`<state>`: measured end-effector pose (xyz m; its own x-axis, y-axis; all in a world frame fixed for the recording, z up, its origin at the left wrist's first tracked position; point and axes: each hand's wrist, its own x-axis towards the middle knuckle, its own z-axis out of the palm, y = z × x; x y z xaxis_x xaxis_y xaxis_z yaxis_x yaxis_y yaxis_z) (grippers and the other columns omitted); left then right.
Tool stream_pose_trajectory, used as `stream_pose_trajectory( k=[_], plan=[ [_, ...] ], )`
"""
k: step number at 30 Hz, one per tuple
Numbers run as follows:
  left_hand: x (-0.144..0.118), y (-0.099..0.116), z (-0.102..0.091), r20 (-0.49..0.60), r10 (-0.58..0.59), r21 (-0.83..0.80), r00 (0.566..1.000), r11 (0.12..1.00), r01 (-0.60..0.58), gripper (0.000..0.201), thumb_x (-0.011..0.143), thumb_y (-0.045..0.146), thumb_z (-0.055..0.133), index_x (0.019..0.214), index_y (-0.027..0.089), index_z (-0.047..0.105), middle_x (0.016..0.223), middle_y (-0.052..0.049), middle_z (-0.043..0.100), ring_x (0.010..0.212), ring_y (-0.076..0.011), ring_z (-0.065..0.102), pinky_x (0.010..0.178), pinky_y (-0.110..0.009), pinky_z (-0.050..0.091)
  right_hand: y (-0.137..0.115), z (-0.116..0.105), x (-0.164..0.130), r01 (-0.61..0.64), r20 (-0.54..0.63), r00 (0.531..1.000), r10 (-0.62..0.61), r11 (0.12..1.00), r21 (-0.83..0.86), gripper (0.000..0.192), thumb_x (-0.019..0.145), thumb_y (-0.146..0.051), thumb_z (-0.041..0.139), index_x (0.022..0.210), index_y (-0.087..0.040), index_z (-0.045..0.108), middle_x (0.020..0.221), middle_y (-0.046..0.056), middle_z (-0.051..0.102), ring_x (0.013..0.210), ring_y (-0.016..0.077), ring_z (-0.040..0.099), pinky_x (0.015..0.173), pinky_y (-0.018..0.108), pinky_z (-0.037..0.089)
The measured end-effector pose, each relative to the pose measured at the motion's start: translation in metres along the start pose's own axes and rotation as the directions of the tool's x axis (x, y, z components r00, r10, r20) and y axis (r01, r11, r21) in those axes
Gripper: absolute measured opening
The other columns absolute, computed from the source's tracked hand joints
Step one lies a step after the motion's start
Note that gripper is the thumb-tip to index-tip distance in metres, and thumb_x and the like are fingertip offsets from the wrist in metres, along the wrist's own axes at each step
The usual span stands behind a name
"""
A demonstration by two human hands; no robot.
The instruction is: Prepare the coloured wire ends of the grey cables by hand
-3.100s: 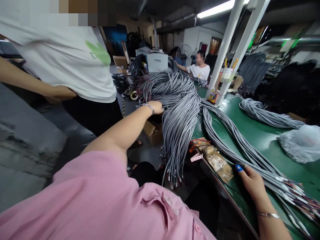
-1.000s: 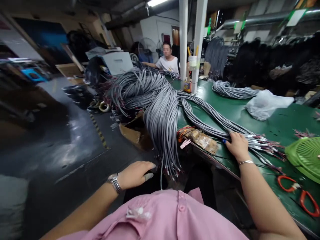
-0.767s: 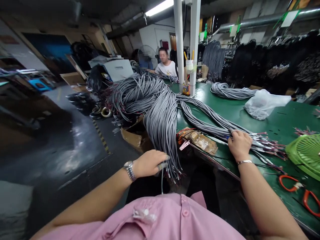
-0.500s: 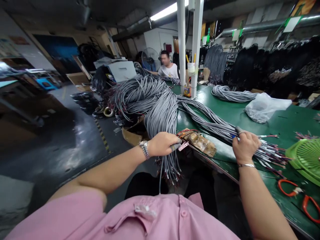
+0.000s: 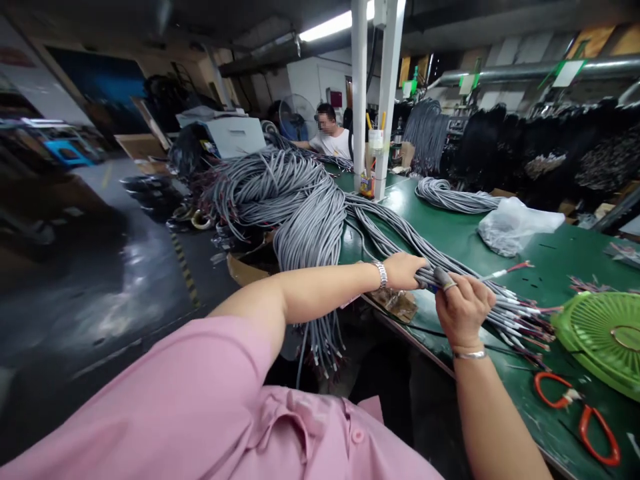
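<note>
Head view. My left hand [image 5: 403, 270], below a silver link watch [image 5: 381, 275], reaches across my body to a long bundle of smooth grey round cables [image 5: 430, 250]. Its fingers curl against the strands, but the tips are hidden and I cannot tell how fully they close. My right hand [image 5: 465, 307], with a silver bangle [image 5: 470, 355] at the wrist, is just beside it, its fingers bent tightly over the same bundle with no visible gap. The bundle lies along a glossy green tabletop [image 5: 450, 230]; its white-sleeved, dark-red-wired ends fan out beyond my right hand, towards a round lime-green plastic fan [image 5: 600, 340]. Nearer me is a hand tool with orange loop handles [image 5: 571, 398]. Behind the bundle rests a crumpled translucent plastic bag [image 5: 515, 225]; left of it, a large heap of grey cables [image 5: 310, 223] spills over the table edge. A co-worker in a white shirt [image 5: 336, 142] sits beyond.
</note>
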<state>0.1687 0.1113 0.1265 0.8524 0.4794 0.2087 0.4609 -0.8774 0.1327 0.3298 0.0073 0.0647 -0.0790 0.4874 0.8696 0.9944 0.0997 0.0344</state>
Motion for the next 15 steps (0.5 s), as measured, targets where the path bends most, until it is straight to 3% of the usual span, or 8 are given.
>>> stream_pose_trajectory(
  k=[2, 5, 8, 11, 13, 14, 15],
  plan=[
    [0.011, 0.011, -0.001, 0.005, -0.001, 0.001, 1.0, 1.0, 0.001, 0.021, 0.077, 0.031, 0.06, 0.09, 0.016, 0.067, 0.084, -0.009, 0.07, 0.08, -0.0259, 0.065, 0.066, -0.034, 0.045, 0.003, 0.0, -0.001, -0.016, -0.01, 1.0, 0.016, 1.0, -0.003, 0.025, 0.082, -0.023, 0.058, 0.106, -0.025, 0.065, 0.103, 0.004, 0.071, 0.103, 0.0245, 0.055, 0.095, 0.04, 0.027],
    [0.015, 0.021, -0.007, -0.046, 0.107, 0.03, 0.993, 0.994, -0.105, 0.017, 0.068, 0.018, 0.063, 0.084, 0.016, 0.066, 0.082, -0.009, 0.07, 0.074, -0.0251, 0.065, 0.058, -0.033, 0.04, 0.003, 0.002, 0.0, -0.01, -0.026, 1.0, 0.01, 1.0, 0.026, 0.023, 0.082, -0.024, 0.059, 0.104, -0.024, 0.064, 0.1, 0.005, 0.071, 0.102, 0.0253, 0.058, 0.094, 0.041, 0.03],
    [0.009, 0.019, -0.013, -0.098, 0.1, -0.046, 0.99, 0.993, -0.105, 0.009, 0.065, 0.018, 0.067, 0.074, 0.016, 0.066, 0.072, -0.008, 0.068, 0.067, -0.0236, 0.062, 0.054, -0.032, 0.036, -0.003, 0.0, 0.003, 0.011, -0.057, 0.998, -0.008, 0.999, 0.052, 0.033, 0.081, -0.024, 0.06, 0.113, -0.025, 0.061, 0.106, 0.006, 0.069, 0.108, 0.0272, 0.057, 0.096, 0.043, 0.032],
    [-0.003, 0.001, -0.022, -0.191, -0.043, -0.318, 0.981, 0.948, -0.021, 0.011, 0.065, 0.022, 0.07, 0.062, 0.016, 0.061, 0.059, -0.003, 0.06, 0.059, -0.0185, 0.056, 0.053, -0.03, 0.034, -0.009, -0.005, 0.006, -0.024, -0.118, 0.993, 0.028, 0.999, 0.034, 0.049, 0.079, -0.024, 0.061, 0.127, -0.024, 0.052, 0.125, 0.011, 0.06, 0.122, 0.0323, 0.05, 0.1, 0.047, 0.033],
    [-0.016, -0.017, -0.034, -0.242, -0.14, -0.419, 0.96, 0.908, 0.027, 0.013, 0.075, 0.026, 0.063, 0.068, 0.015, 0.062, 0.058, -0.001, 0.058, 0.055, -0.0141, 0.053, 0.051, -0.026, 0.035, -0.011, -0.008, 0.008, -0.073, -0.174, 0.982, 0.075, 0.997, 0.019, 0.058, 0.079, -0.025, 0.061, 0.135, -0.022, 0.045, 0.133, 0.015, 0.054, 0.127, 0.0354, 0.045, 0.101, 0.05, 0.032],
    [-0.024, -0.027, -0.042, -0.276, -0.208, -0.477, 0.938, 0.877, 0.054, 0.018, 0.08, 0.031, 0.058, 0.073, 0.014, 0.062, 0.057, 0.0, 0.056, 0.051, -0.0118, 0.05, 0.049, -0.025, 0.035, -0.011, -0.009, 0.008, -0.092, -0.193, 0.977, 0.094, 0.996, 0.022, 0.061, 0.079, -0.024, 0.06, 0.137, -0.02, 0.042, 0.135, 0.016, 0.051, 0.129, 0.0361, 0.043, 0.102, 0.051, 0.032],
    [-0.033, -0.036, -0.051, -0.323, -0.368, -0.649, 0.872, 0.757, 0.079, 0.023, 0.083, 0.034, 0.057, 0.075, 0.014, 0.061, 0.052, 0.002, 0.051, 0.045, -0.0096, 0.045, 0.046, -0.024, 0.034, -0.011, -0.008, 0.008, -0.1, -0.194, 0.975, 0.104, 0.995, 0.031, 0.063, 0.08, -0.024, 0.059, 0.139, -0.019, 0.039, 0.137, 0.017, 0.05, 0.129, 0.0358, 0.042, 0.102, 0.051, 0.032]
  ],
)
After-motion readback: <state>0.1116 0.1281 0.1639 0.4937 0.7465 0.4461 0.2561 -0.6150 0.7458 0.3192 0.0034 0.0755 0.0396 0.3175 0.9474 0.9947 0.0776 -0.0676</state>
